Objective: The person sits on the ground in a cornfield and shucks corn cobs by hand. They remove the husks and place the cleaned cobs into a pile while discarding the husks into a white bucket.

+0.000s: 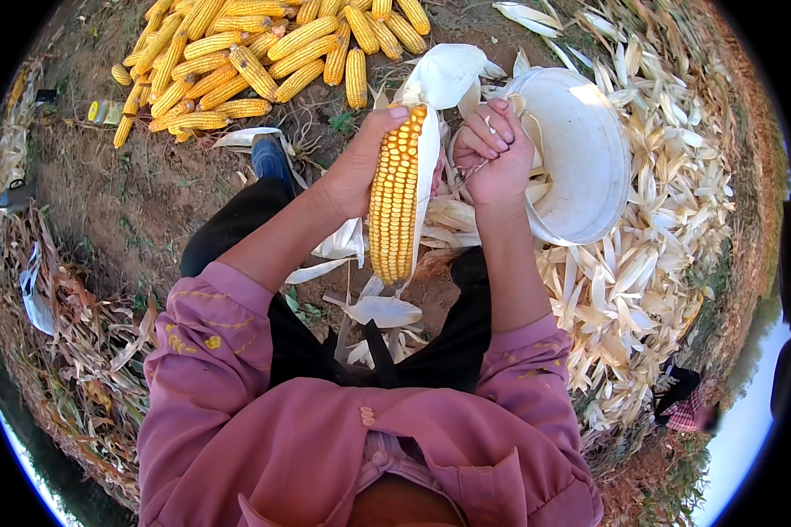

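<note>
My left hand (362, 158) is closed around the upper part of a yellow ear of corn (395, 204), its thumb over the top end. The ear hangs tip down between my knees, with a pale husk (427, 171) along its right side and a wide white husk leaf (445, 72) spread above it. My right hand (498, 155), just right of the ear, has its fingers curled in, with thin dry strands at them; a bit of pale husk shows between the fingers. Whether it grips more husk is hidden.
Behind my right hand a white plastic bucket (583, 158) lies tipped among dry husks (633, 283). Husked ears (217, 72) form a pile at the upper left, beside a small jar with a yellow lid (99, 112). Dry stalks (72, 342) cover the left ground. Another person (682, 398) is far right.
</note>
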{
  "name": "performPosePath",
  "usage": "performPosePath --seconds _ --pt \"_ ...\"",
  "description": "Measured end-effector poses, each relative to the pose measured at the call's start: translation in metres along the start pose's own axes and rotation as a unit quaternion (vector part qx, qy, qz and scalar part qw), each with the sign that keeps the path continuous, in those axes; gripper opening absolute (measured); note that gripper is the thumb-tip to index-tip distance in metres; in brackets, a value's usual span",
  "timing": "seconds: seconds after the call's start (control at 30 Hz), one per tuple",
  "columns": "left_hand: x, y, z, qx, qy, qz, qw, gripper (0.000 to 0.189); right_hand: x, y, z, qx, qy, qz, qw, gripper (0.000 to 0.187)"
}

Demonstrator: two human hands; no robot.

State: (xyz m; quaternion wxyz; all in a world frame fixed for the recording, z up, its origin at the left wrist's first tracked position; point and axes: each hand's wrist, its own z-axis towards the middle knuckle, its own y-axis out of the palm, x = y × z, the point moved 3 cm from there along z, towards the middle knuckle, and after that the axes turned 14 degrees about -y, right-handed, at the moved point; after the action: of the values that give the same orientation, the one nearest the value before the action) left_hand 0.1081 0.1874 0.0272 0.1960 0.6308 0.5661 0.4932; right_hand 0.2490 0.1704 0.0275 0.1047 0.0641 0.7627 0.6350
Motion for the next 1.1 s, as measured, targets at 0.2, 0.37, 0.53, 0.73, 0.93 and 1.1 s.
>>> performPosePath --seconds 0.2,0.37,0.53,0.73,0.93,1.1 --pt "0.022 0.001 -0.005 0.086 0.080 -0.001 0.993 0.050 -0.002 -0.027 0.001 -0.078 -0.077 -0.801 0.588 0.047" --pt "0.034 -0.007 -0.008 0.126 0.138 -0.002 0.982 0.032 0.012 -0.015 -0.005 -0.054 -0.003 -0.656 0.753 0.060" --pt "0.033 -0.016 -0.007 0.168 0.163 0.046 0.971 0.030 0.028 0.002 -0.015 -0.161 0.009 -0.663 0.731 0.048" --pt "0.028 -0.006 -0.006 0.161 0.099 0.124 0.974 0.033 0.009 0.004 -0.009 -0.043 -0.104 -0.586 0.802 0.022" --pt "0.004 -0.007 0.004 0.111 0.038 0.118 0.986 0.030 0.017 0.011 -0.013 -0.086 -0.195 -0.517 0.829 0.013" --pt "-0.001 -0.002 0.004 0.117 0.026 0.144 0.982 0.031 0.015 0.010 -0.013 -0.037 -0.155 -0.438 0.885 0.013"
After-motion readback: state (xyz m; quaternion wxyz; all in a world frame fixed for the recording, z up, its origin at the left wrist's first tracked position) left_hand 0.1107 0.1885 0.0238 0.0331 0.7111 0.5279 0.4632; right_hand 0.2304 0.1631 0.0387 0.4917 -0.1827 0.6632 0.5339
